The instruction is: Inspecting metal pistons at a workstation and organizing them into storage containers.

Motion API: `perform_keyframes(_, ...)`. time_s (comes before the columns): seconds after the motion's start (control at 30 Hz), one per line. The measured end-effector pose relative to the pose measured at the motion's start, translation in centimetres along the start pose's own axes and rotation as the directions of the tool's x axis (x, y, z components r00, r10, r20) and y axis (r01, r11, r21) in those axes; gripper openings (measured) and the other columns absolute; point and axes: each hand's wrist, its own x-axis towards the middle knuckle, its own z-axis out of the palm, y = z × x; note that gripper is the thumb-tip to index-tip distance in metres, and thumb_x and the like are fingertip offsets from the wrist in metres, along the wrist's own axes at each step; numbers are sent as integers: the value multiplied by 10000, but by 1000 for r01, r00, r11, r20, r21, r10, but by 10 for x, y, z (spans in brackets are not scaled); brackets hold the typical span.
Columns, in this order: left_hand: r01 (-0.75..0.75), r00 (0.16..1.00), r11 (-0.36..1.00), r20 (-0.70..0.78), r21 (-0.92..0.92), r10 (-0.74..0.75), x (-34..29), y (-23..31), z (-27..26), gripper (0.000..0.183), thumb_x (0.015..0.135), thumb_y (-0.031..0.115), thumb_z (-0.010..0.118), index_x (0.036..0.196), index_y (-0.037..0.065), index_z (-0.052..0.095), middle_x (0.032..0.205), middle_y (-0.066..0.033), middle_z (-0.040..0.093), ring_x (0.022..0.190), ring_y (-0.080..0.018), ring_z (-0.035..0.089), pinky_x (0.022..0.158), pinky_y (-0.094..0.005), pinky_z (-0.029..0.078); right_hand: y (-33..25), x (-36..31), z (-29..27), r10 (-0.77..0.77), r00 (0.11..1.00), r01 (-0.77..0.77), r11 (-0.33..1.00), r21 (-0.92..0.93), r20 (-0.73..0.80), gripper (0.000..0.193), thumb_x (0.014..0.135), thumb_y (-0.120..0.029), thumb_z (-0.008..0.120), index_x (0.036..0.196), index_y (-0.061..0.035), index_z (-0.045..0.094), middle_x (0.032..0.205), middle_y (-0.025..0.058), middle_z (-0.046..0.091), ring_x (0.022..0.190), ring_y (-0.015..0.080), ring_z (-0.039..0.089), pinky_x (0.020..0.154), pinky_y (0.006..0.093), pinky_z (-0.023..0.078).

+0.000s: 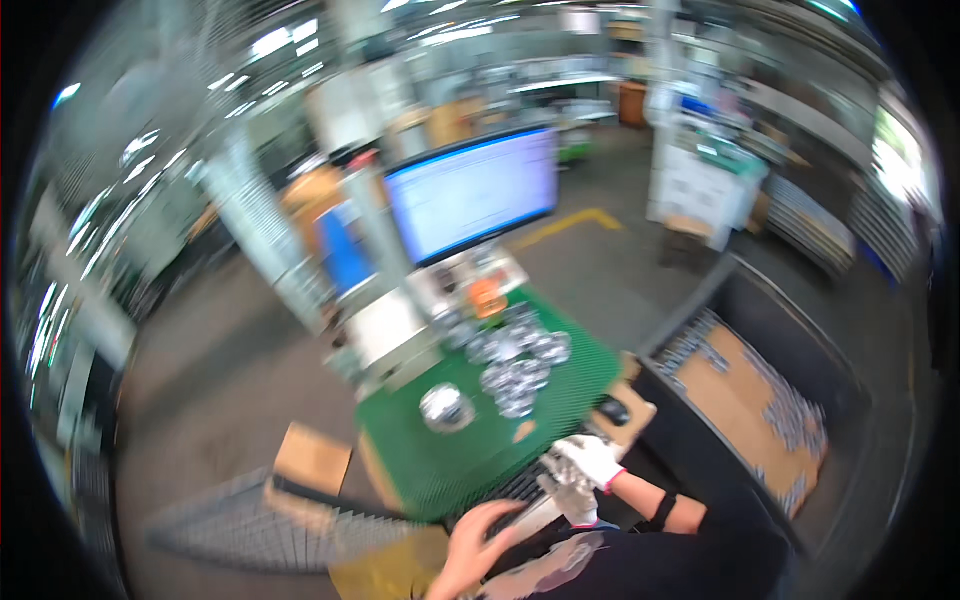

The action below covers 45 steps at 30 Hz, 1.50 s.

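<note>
My left hand is bare, with thumb and fingers apart, at the near end of the keyboard. My right hand wears a white work glove with a red-edged cuff and is over the keyboard's right end. It appears closed on a loose greyish-white glove that hangs beneath it; motion blur softens the fingertips. Beyond the hands is a green-topped table. Several shiny silvery round parts are clustered on it, and one silvery part sits apart on the left.
A monitor stands at the table's back, near an orange item and a white box. A black mouse lies right. A dark bin holds cardboard and small metal parts. Left are a cardboard piece and wire basket.
</note>
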Motion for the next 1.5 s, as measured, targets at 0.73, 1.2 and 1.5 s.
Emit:
perform_keyframes(0.73,681,732,680,246,-273,-635,38,-148,62,331,836,182,637,1135,41,630,1053,-98,671,991,-237,626,894,-348,472,22,-7,-27,-78,978,40,980,-194,-193,463,921,-471,533,975,-32,671,708,92,664,698,213,649,697,349,500)
perform_keyframes(1.2,759,649,593,394,-270,-651,60,-146,84,335,829,171,641,1138,40,626,1050,-90,672,988,-226,626,891,-341,474,234,-50,-66,207,973,-168,345,-924,-100,219,802,-280,616,786,-111,754,746,113,704,705,309,695,597,468,533)
perform_keyframes(1.5,795,605,542,430,-273,-670,72,-147,94,339,825,165,643,1139,39,624,1048,-85,672,986,-219,626,888,-337,475,267,-69,-13,353,919,-59,566,-822,177,212,795,-275,621,773,-107,748,748,123,698,706,317,688,604,466,531)
